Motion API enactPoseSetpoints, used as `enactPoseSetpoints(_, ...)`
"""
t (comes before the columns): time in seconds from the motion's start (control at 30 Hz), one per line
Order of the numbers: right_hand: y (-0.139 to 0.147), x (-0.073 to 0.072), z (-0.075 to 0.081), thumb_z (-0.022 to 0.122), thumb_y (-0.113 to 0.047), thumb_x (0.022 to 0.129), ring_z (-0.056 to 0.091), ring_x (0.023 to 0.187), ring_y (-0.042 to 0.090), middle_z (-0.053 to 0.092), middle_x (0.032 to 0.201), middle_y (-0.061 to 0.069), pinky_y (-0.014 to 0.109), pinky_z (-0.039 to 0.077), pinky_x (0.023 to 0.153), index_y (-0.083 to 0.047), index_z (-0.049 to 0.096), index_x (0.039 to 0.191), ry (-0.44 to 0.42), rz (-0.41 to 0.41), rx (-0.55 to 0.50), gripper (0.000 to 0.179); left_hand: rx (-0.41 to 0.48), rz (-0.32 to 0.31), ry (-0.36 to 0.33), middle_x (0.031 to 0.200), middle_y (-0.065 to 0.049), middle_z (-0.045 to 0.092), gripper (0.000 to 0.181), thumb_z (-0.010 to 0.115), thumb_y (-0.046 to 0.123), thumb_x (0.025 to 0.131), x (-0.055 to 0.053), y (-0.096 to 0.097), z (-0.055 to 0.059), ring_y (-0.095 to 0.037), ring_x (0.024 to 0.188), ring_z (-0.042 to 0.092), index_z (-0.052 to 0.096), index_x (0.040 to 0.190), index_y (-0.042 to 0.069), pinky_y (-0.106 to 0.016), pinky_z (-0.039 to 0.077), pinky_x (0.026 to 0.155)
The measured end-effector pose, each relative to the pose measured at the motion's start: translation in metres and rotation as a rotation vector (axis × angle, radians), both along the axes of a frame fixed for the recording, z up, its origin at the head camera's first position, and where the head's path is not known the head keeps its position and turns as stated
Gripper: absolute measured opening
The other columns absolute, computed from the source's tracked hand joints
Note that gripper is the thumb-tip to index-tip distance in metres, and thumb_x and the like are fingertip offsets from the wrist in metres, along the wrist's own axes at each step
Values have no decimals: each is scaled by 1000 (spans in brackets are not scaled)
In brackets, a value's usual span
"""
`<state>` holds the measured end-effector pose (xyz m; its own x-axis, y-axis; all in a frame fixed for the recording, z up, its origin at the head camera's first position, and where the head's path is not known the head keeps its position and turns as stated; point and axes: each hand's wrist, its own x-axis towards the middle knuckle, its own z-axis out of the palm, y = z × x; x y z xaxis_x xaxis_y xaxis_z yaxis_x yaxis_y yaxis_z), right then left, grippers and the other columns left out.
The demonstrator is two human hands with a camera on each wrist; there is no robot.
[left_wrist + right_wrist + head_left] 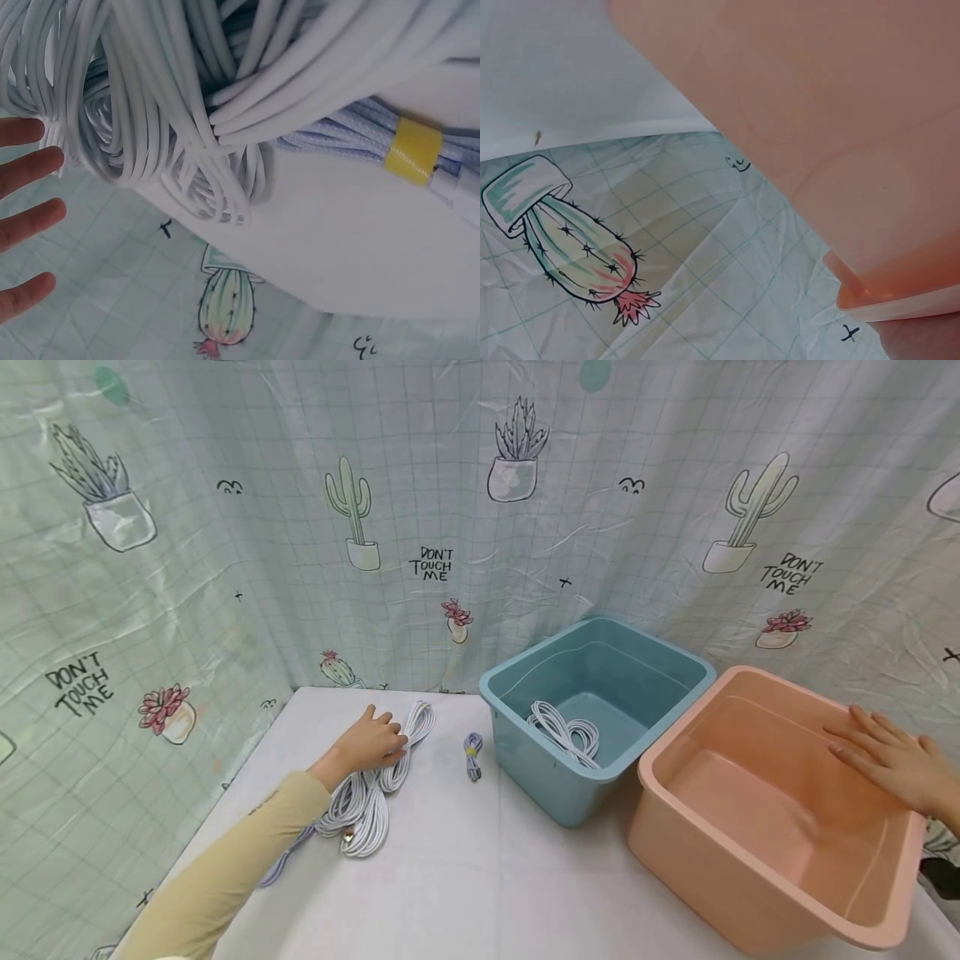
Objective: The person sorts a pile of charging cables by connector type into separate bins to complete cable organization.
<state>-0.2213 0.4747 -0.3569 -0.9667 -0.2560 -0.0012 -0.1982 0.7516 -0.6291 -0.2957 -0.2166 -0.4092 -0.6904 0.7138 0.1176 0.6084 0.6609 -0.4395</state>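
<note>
Left of the blue tub (540, 772), the left hand (369, 743) is at coiled white cables (362, 814) on the worktop (450, 885), its grip loose, fingers apart. A yellow-banded lilac cable bundle (473, 743) lies just beside the blue tub's left side; another white cable coil (552, 722) sits inside it. Right of the blue tub, the right hand (900, 768) reaches across the peach tub's (712, 860) rim, fingers straight, grip apart; I cannot tell whether it touches.
</note>
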Motion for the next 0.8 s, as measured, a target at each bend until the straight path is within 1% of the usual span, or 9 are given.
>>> enactPoseSetpoints(0.07, 0, 0, 0, 1, -25, 98, -31, 121, 47, -30, 138, -15, 68, -22, 86, -16, -19, 139, 9, 2, 11, 47, 10, 2, -1, 79, -3, 62, 17, 59, 32, 83, 1, 1, -1, -26, 82, 56, 64, 80, 16, -57, 40, 83)
enactPoseSetpoints(0.1, 0, 0, 0, 2, -24, 98, -29, 121, 50, -32, 139, -7, 67, -22, 87, -12, -18, 139, 35, -1, 59, 48, 19, 2, -3, 78, -3, 62, 17, 59, 32, 83, 1, 1, -1, -26, 81, 56, 64, 80, 16, -57, 40, 82)
enactPoseSetpoints(0.17, 0, 0, -1, 2, -24, 98, -27, 120, 52, -32, 139, -5, 67, -22, 88, -12, -18, 139, 35, -2, 61, 48, 25, 4, -3, 78, -3, 62, 18, 59, 33, 83, 1, 2, -3, -26, 80, 55, 64, 79, 15, -56, 40, 81)
enactPoseSetpoints(0.27, 2, -1, -2, 2, -25, 98, -26, 120, 53, -32, 138, -13, 67, -21, 87, -13, -18, 139, 27, -4, 41, 48, 25, 23, -2, 79, -3, 62, 20, 57, 34, 83, 0, 2, -5, -26, 81, 55, 64, 81, 15, -55, 39, 81)
enactPoseSetpoints(0.37, 4, -1, -3, 0, -27, 97, -29, 122, 47, -26, 132, -30, 68, -21, 87, -17, -19, 139, 9, -5, -3, 47, 19, 50, -14, 82, -3, 62, 23, 57, 37, 82, 0, 4, -8, -28, 85, 55, 65, 84, 15, -55, 38, 81)
enactPoseSetpoints(0.47, 5, -1, -3, 0, -27, 97, -30, 123, 43, -23, 130, -34, 68, -20, 87, -17, -19, 139, 8, -4, -12, 47, 10, 84, -32, 86, -4, 63, 28, 59, 41, 80, -1, 7, -10, -29, 89, 55, 65, 90, 15, -56, 37, 82)
enactPoseSetpoints(0.53, 5, -1, -3, 2, -25, 98, -27, 122, 48, -29, 137, -20, 67, -21, 88, -12, -18, 139, 29, -4, 33, 48, 2, 109, -36, 89, -5, 63, 30, 60, 40, 78, 0, 9, -11, -29, 90, 55, 66, 92, 14, -56, 37, 83)
enactPoseSetpoints(0.67, 4, -1, -1, 10, -21, 98, -18, 119, 60, -28, 139, 21, 63, -23, 92, 1, -12, 139, 103, -8, 215, 51, 9, 140, -31, 91, -6, 63, 27, 64, 32, 75, 0, 12, -11, -29, 91, 55, 65, 91, 12, -55, 37, 84)
enactPoseSetpoints(0.8, 3, 0, -1, 13, -19, 98, -14, 119, 62, -23, 139, 29, 60, -24, 93, 6, -8, 138, 132, -10, 289, 52, 17, 132, -14, 93, -8, 61, 22, 64, 25, 74, 1, 15, -12, -30, 90, 55, 65, 88, 8, -54, 38, 83)
